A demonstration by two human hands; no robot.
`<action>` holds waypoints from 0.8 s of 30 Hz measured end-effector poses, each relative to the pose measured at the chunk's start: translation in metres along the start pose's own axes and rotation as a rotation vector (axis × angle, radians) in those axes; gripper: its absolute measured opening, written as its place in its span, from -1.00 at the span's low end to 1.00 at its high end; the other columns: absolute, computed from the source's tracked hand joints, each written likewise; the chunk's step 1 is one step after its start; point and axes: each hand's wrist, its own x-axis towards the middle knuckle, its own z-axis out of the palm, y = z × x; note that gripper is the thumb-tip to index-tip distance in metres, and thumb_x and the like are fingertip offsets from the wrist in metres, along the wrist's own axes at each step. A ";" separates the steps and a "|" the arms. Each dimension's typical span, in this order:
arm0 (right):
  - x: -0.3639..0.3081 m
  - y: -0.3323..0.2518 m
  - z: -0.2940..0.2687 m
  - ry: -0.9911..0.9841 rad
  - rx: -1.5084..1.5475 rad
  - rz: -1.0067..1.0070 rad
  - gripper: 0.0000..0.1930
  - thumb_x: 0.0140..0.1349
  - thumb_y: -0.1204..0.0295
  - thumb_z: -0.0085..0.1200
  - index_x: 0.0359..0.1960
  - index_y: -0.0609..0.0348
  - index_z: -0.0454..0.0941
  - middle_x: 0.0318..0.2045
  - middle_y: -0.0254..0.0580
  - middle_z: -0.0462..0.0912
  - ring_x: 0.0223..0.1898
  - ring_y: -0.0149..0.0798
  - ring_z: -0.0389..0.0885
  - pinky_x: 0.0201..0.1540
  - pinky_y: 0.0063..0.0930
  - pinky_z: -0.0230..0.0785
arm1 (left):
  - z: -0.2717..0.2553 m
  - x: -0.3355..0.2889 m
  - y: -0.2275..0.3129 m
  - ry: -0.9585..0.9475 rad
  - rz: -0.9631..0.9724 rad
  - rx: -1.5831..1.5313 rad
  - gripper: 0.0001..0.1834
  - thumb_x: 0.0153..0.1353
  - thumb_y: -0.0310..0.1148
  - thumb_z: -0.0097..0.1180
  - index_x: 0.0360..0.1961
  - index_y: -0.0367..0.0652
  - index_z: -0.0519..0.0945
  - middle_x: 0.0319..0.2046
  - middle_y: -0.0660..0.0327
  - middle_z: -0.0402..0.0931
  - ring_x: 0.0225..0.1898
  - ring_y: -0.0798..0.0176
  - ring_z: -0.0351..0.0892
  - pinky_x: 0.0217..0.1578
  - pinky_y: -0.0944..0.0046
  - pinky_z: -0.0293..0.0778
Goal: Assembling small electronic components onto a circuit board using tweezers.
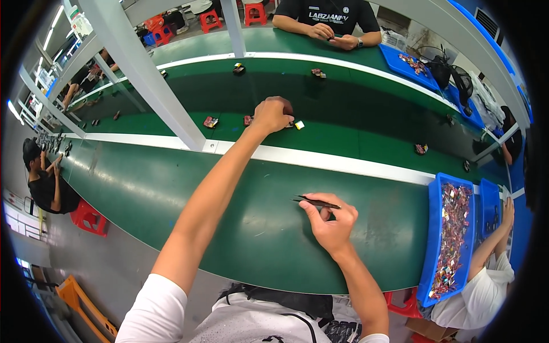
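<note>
My left hand [273, 116] reaches over the white rail onto the green conveyor belt, fingers curled down. Whatever is under its fingertips is mostly hidden. Right beside those fingers sits a small piece with a yellow and white tab [299, 125]. On the hand's other side lies a small red and black part [249, 120], and a similar red part [210, 122] rests further left. Over the near green worktop, my right hand [333, 222] grips dark tweezers [321, 203] between thumb and fingers, their tips pointing left and touching nothing.
A blue bin [433, 240] full of small colourful pieces stands at the right of the worktop [263, 228]. More small parts [421, 149] ride the belt. A grey post [148, 74] rises left of my left arm. Co-workers sit across the belt and at both sides.
</note>
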 end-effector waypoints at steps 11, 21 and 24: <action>-0.002 -0.005 0.004 -0.050 0.127 0.135 -0.87 0.07 0.58 0.42 -0.35 0.24 0.73 -0.50 -0.31 0.72 -0.75 -0.64 0.20 -0.66 -0.65 0.02 | -0.043 -0.061 0.007 -0.100 -0.319 -0.470 -0.83 0.22 -0.42 0.28 -0.28 -0.31 0.59 -0.52 0.20 0.65 -0.73 0.47 0.44 -0.73 0.40 0.20; 0.001 -0.005 -0.001 -0.043 0.371 0.388 -0.89 0.18 0.64 0.33 -0.28 0.35 0.67 -0.37 -0.25 0.74 -0.61 -0.71 0.30 -0.57 -0.77 0.08 | -0.032 -0.176 0.066 -0.008 -0.373 -0.928 -0.84 0.30 -0.49 0.22 -0.20 -0.40 0.61 -0.50 0.21 0.62 -0.69 0.50 0.48 -0.69 0.47 0.24; -0.001 -0.005 0.001 -0.018 0.398 0.417 -0.89 0.18 0.63 0.33 -0.27 0.34 0.67 -0.39 -0.28 0.73 -0.61 -0.70 0.30 -0.56 -0.76 0.07 | -0.027 -0.182 0.072 0.010 -0.335 -0.983 -0.85 0.31 -0.48 0.24 -0.20 -0.39 0.61 -0.47 0.20 0.64 -0.67 0.49 0.50 -0.69 0.47 0.28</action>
